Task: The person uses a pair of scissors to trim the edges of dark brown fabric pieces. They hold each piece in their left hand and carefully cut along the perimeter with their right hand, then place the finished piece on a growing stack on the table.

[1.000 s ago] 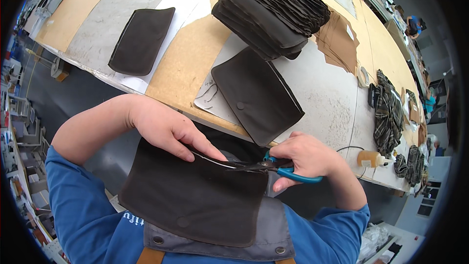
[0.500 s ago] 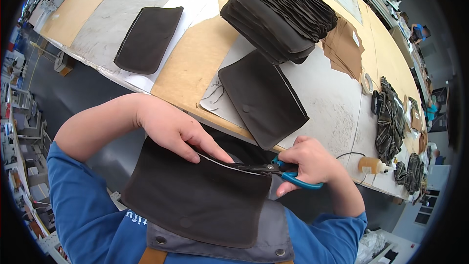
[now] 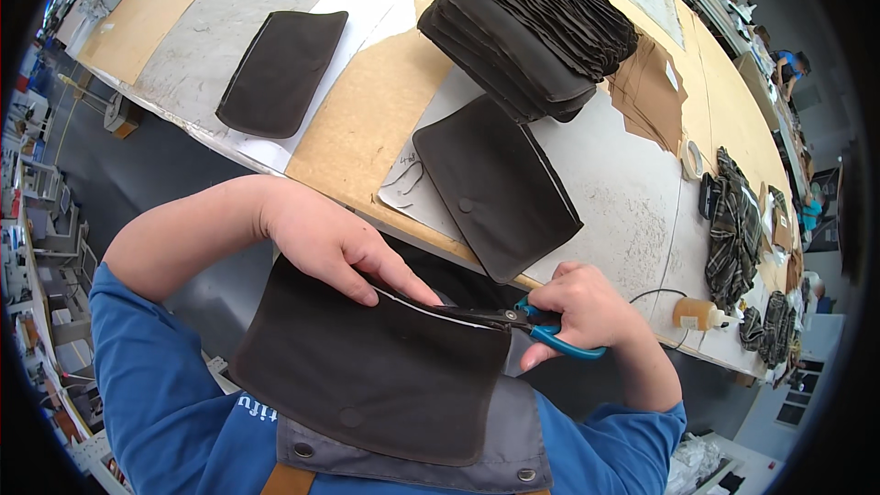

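Observation:
A dark brown leather-like panel (image 3: 367, 362) with rounded lower corners lies against my apron, its upper edge showing a thin white line. My left hand (image 3: 344, 247) pinches that upper edge between thumb and fingers. In my right hand (image 3: 587, 307) are scissors with teal handles (image 3: 570, 345), fingers and thumb through the loops. The dark blades lie along the panel's upper edge, their tips close to my left fingertips. How far the blades are parted is hard to make out.
On the table ahead, a similar dark panel (image 3: 495, 188) reaches the near edge, below a tall stack of dark panels (image 3: 532, 27). Another panel (image 3: 284, 73) lies at left. To the right are a bottle of amber liquid (image 3: 697, 313), a tape roll (image 3: 690, 159) and plaid cloth (image 3: 733, 229).
The view has shifted very slightly. Both hands, the scissors and the panel keep almost the same positions.

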### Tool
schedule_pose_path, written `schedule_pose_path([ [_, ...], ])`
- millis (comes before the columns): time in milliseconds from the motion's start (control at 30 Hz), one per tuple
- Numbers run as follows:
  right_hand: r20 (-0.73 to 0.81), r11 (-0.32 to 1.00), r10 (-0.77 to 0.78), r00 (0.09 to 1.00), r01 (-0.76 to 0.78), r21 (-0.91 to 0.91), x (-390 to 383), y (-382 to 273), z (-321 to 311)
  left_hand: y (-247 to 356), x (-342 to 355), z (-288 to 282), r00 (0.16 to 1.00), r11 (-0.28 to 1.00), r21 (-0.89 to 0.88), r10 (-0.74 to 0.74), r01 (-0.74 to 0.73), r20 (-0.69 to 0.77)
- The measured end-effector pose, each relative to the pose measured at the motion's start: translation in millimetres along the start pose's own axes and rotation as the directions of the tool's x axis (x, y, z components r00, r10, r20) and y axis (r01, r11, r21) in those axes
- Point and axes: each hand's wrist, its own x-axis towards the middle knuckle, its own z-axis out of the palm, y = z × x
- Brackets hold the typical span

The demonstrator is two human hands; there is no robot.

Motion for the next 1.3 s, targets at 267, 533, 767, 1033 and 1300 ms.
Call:
schedule_pose_path([
  [267,-0.041,1.000,-0.004,0.999,0.003,-0.006,-2.7,3.3,3.1,-0.9,1.0,-1.5,1.000,1.000,0.010,0.003,-0.003,0.008],
  [533,0.000,0.996,0.014,1.000,-0.014,-0.088,2.6,-1.6,-3.3,-3.8,2.1,-1.5,1.000,1.000,-0.029,-0.011,0.011,0.005],
  [767,-0.015,0.997,-0.034,0.999,0.033,-0.070,9.8,-2.5,-2.9,2.2,1.0,-1.3,0.999,0.995,-0.093,-0.042,0.043,0.009],
  [1033,-0.028,0.997,-0.050,0.998,0.048,-0.065,15.3,-5.8,-3.9,0.7,2.4,-1.9,0.999,0.993,-0.113,-0.038,0.040,0.019],
  [1300,-0.020,0.997,-0.051,0.998,0.050,-0.060,14.3,-1.3,-1.8,-0.4,2.6,-2.1,1.000,0.998,-0.062,-0.003,0.003,0.002],
])
